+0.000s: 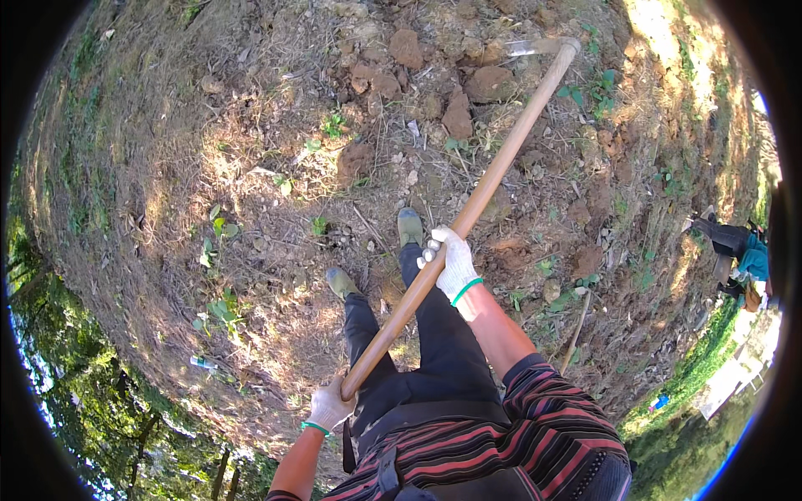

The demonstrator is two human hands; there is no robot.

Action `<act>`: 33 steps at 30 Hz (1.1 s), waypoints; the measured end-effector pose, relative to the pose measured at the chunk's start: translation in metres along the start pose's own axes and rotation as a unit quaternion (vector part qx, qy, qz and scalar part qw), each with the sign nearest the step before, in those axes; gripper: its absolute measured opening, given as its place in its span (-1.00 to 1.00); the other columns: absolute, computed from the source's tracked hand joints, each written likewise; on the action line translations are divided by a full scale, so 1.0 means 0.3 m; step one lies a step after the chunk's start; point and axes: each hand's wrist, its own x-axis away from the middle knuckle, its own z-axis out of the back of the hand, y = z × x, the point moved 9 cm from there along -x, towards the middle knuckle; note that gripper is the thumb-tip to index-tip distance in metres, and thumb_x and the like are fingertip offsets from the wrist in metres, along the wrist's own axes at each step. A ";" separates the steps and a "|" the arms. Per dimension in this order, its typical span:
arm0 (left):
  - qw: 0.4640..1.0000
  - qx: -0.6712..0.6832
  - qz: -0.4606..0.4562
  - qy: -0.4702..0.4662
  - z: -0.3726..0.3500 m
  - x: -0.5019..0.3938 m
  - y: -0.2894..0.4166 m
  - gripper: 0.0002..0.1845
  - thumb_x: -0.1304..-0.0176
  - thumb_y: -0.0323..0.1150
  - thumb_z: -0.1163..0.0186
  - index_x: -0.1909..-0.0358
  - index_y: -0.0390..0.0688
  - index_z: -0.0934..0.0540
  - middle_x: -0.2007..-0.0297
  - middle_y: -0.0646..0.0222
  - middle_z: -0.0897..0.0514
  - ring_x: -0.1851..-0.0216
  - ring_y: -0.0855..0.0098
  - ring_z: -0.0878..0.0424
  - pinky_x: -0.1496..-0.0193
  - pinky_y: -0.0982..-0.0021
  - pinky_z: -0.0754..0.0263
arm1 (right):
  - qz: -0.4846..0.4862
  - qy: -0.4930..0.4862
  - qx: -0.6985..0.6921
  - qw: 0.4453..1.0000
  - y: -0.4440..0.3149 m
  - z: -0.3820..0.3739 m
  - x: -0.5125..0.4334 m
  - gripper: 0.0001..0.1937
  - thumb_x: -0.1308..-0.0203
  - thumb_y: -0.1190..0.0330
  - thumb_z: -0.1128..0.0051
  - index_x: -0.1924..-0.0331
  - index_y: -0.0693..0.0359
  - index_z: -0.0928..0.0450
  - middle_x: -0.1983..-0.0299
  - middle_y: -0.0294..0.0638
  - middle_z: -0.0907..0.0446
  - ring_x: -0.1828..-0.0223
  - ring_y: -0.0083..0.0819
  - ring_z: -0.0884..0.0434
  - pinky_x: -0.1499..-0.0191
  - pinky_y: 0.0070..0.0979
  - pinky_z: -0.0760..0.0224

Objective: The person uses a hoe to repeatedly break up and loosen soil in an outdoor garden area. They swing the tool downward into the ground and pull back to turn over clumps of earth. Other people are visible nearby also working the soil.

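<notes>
A hoe with a long wooden handle [489,181] slants across the view from lower left to upper right. My left hand [330,404], in a white knit glove with a green cuff, grips the handle's butt end by my thigh. Further up the shaft, my right hand [452,260] is closed around it in a matching glove. The metal hoe blade [532,47] is at the far end, over broken soil; whether it touches the ground I cannot tell. Reddish clods [490,84] lie just below the blade, and another clod [457,114] is nearer the shaft.
My shoes [410,227] stand on dry grass and dirt. Small green plants [219,228] grow to the left, near a bottle-like item [203,362]. A thin stick [576,332] lies at right. Another person [742,250] is at the far right edge; trees [125,401] border the lower left.
</notes>
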 end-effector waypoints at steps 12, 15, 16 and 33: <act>0.993 0.080 -0.066 0.061 0.025 -0.144 0.442 -0.63 -0.22 -0.18 -0.38 0.06 -0.11 -0.51 0.42 -0.05 -0.72 0.32 -0.21 -0.74 0.25 -0.12 -0.62 | 0.199 -0.040 0.121 0.972 -0.530 -0.216 -0.010 -0.83 -0.28 0.43 -0.32 0.22 0.19 -0.48 0.54 -0.30 -0.48 0.61 -0.43 -0.49 0.51 -0.29 -0.53; 0.997 0.063 0.002 -0.051 0.042 -0.030 0.370 -0.54 -0.17 -0.14 -0.37 -0.02 -0.16 -0.54 0.30 -0.15 -0.75 0.20 -0.25 -0.74 0.11 -0.14 -0.64 | 0.164 0.017 0.157 0.974 -0.343 -0.124 -0.076 -0.84 -0.30 0.40 -0.31 0.28 0.15 -0.48 0.54 -0.28 -0.46 0.60 -0.40 -0.48 0.55 -0.24 -0.47; 0.990 0.112 -0.051 -0.072 0.025 0.017 0.294 -0.57 -0.13 -0.20 -0.35 0.03 -0.21 -0.55 0.28 -0.19 -0.74 0.17 -0.29 -0.72 0.09 -0.12 -0.63 | 0.143 0.029 0.162 0.976 -0.203 -0.037 -0.118 -0.85 -0.29 0.42 -0.28 0.29 0.18 -0.48 0.56 -0.23 -0.45 0.63 -0.33 -0.48 0.57 -0.19 -0.47; 0.988 -0.135 0.070 0.024 0.049 0.256 -0.177 -0.68 -0.10 -0.25 -0.39 0.16 -0.09 -0.54 0.49 0.05 -0.71 0.38 -0.10 -0.75 0.22 -0.10 -0.62 | -0.054 0.089 0.022 0.994 0.404 0.249 0.052 -0.83 -0.27 0.39 -0.30 0.31 0.07 -0.45 0.50 -0.30 -0.47 0.55 -0.34 -0.53 0.26 -0.09 -0.64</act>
